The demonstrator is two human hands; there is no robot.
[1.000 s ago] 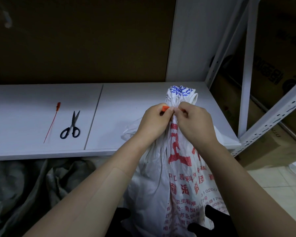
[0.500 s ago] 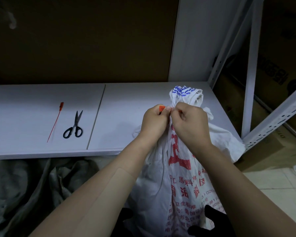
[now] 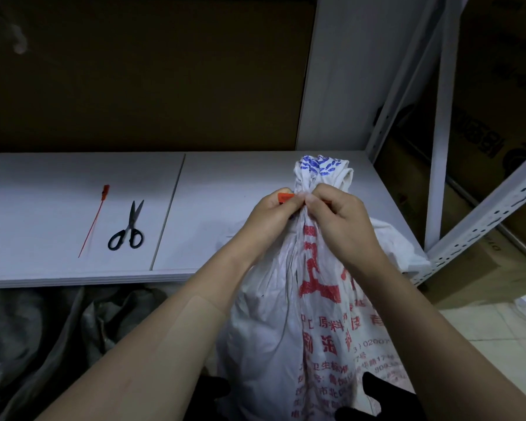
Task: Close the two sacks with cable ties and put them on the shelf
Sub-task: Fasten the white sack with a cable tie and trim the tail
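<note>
A white woven sack (image 3: 316, 329) with red print stands upright in front of the white shelf (image 3: 225, 177), its bunched neck raised above the shelf edge. My left hand (image 3: 274, 217) pinches the orange head of a cable tie (image 3: 286, 197) at the left of the neck. My right hand (image 3: 343, 220) pinches at the neck from the right, fingertips meeting the left hand's. A second orange cable tie (image 3: 93, 220) lies loose on the shelf at the left. A second, grey sack (image 3: 43, 344) lies crumpled low at the left, below the shelf.
Black-handled scissors (image 3: 128, 229) lie on the shelf beside the loose tie. White perforated metal uprights (image 3: 480, 220) and a brace stand at the right, with cardboard boxes (image 3: 483, 132) behind. Brown board backs the shelf. Tiled floor and cables show at the lower right.
Both hands stayed at the sack's neck, working the tie; more of the orange head now shows by the left fingers. The view shifted slightly.
</note>
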